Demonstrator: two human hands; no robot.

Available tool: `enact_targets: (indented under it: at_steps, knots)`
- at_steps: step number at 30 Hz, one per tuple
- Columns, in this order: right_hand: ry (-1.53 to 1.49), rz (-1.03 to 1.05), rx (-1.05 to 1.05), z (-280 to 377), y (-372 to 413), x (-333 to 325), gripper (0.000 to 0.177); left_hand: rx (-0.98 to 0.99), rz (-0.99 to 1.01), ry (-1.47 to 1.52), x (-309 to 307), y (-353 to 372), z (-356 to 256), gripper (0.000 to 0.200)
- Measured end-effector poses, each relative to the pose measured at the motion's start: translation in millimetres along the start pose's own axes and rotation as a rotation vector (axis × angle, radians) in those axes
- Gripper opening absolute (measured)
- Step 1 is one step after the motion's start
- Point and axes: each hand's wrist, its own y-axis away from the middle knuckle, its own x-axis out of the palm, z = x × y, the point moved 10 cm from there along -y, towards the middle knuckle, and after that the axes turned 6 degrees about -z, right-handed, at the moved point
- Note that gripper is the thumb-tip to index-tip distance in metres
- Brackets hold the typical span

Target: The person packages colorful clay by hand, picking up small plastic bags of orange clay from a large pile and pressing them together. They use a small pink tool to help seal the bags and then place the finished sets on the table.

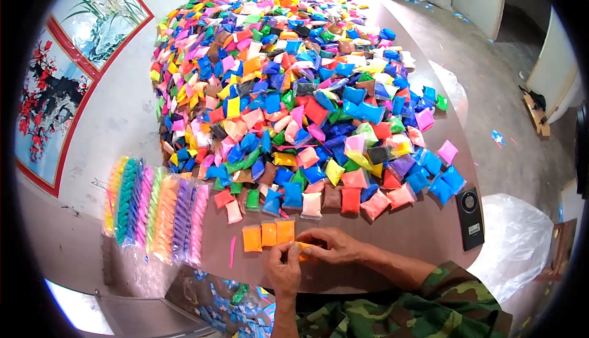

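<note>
In the head view, a brown worktop [417, 227] is seen to run from the lower middle of the frame to the top, and most of it is covered by a pile of small coloured packets [294, 92]. Bare surface is left only in a band along the lower part of the frame, between the pile's front and the rounded near edge. A black device [470, 215] is laid close to the right edge, with a clear plastic bag [515, 240] beyond it at lower right. At the left edge, bundled strips of packets [156, 209] are hung over the side, near the wall.

An orange packet [302, 249] is held on the bare band at lower centre, just inside the near edge. It is pinched at one end by the left hand [283, 270] and covered from the other side by the fingers of the right hand [334, 246], so only a bright sliver is shown. Just left of it, a row of three orange packets [268, 235] is laid flat, side by side and touching.
</note>
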Motion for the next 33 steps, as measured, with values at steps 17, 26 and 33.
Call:
enact_targets:
  at_steps: [17, 26, 33]
  knots:
    - [0.057, 0.043, -0.035, -7, 2, 2, 0.029, 0.038, 0.003, -0.064, 2, 2, -6, 0.023]
    - [0.05, -0.044, -0.013, -9, 1, -10, 0.031, -0.207, 0.088, 0.182, 13, 6, 26, 0.024]
    - [0.035, -0.013, 0.028, -8, 0, -7, 0.032, -0.02, 0.054, -0.033, 8, 1, 8, 0.023]
